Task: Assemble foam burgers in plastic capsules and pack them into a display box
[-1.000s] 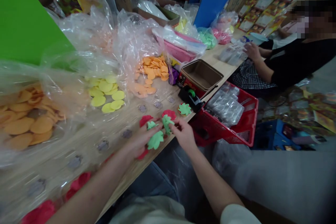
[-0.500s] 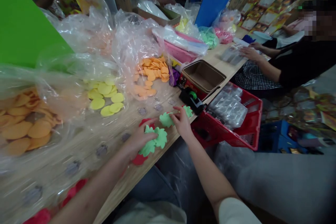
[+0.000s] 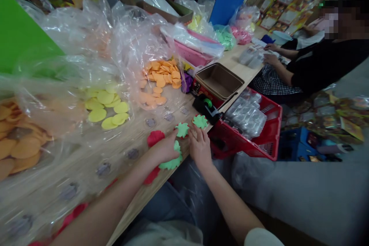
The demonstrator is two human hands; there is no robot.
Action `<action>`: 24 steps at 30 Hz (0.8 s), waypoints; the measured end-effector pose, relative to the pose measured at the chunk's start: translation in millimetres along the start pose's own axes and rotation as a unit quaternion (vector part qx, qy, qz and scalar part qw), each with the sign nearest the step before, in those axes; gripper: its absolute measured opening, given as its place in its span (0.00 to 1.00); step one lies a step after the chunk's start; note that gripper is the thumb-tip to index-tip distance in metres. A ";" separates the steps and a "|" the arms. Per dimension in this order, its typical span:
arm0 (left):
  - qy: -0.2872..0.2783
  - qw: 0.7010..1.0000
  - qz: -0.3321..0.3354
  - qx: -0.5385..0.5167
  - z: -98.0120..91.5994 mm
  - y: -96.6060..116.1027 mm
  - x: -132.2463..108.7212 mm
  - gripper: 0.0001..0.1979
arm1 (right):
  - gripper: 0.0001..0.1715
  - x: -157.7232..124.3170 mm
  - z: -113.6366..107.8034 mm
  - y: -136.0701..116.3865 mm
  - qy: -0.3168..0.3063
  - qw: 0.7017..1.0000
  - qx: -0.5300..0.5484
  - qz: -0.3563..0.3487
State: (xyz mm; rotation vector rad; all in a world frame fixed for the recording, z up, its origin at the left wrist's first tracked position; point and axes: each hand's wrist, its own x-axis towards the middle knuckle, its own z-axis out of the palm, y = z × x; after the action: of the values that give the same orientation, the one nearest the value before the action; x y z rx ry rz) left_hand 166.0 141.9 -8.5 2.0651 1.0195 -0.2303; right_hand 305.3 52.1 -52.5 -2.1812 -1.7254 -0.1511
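My left hand [image 3: 168,148] is low over the table edge, its fingers closed around several green, jagged-edged flat pieces [image 3: 172,163]. Its fingertips reach beside a separate green jagged piece [image 3: 182,130]. My right hand [image 3: 200,149] lies just right of that piece, fingers apart and slightly bent, with nothing visible in them. Beyond its fingertips, another green jagged piece [image 3: 200,121] sits on the table, with a red edge showing under it. Red flat pieces [image 3: 155,137] lie beside my left hand, and one more red piece [image 3: 152,176] shows below it.
A black tape dispenser [image 3: 206,108] and an open brown tin [image 3: 220,80] stand beyond my right hand. A red crate [image 3: 272,138] holds clear plastic packs. Plastic bags with orange discs [image 3: 163,73] and yellow discs [image 3: 98,114] lie leftward. Another person [image 3: 317,61] works at right.
My right hand has drawn back from the green pieces at the far end. My left hand has shifted forward to the nearer one, turning over the pieces it holds. The view has shifted slightly.
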 end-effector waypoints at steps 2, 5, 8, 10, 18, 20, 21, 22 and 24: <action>-0.001 1.000 0.004 0.007 0.3 1.0 -2.9 0.46 | 0.26 -6.4 0.9 -2.9 -0.013 0.999 -0.030 0.016; 0.020 0.999 0.014 0.029 5.3 2.7 -11.8 0.46 | 0.25 -7.3 1.2 -4.4 -0.008 0.999 -0.027 0.027; 0.015 0.998 0.021 0.058 13.0 6.2 -15.4 0.45 | 0.24 -5.1 -0.3 -3.6 -0.008 1.000 -0.008 0.015; 0.000 0.998 0.022 0.064 15.9 9.5 -13.0 0.46 | 0.24 -4.5 -2.5 -3.1 -0.009 1.000 0.000 0.018; 0.091 0.969 0.012 -0.227 2.7 -0.5 -53.4 0.27 | 0.17 -13.0 -24.8 -25.4 -0.089 0.895 0.423 0.112; 0.113 0.913 -0.048 -0.388 -0.2 -10.2 -72.6 0.20 | 0.15 -12.4 -24.1 -38.9 -0.198 0.804 0.542 0.143; 0.116 0.884 -0.077 -0.446 -1.7 -16.1 -80.6 0.20 | 0.14 -9.9 -21.9 -45.6 -0.220 0.779 0.566 0.160; 0.120 0.861 -0.096 -0.485 -3.5 -22.6 -87.4 0.20 | 0.14 -5.9 -18.7 -51.7 -0.214 0.776 0.567 0.173; 0.148 0.831 -0.120 -0.522 -8.4 -37.3 -98.0 0.21 | 0.12 6.2 -10.5 -62.3 -0.157 0.819 0.527 0.164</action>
State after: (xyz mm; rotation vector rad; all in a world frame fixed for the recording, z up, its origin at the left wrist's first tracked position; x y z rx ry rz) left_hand 72.7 103.7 21.7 0.9718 1.2077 0.4632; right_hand 248.5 66.3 -27.9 -1.5867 -1.0537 1.0518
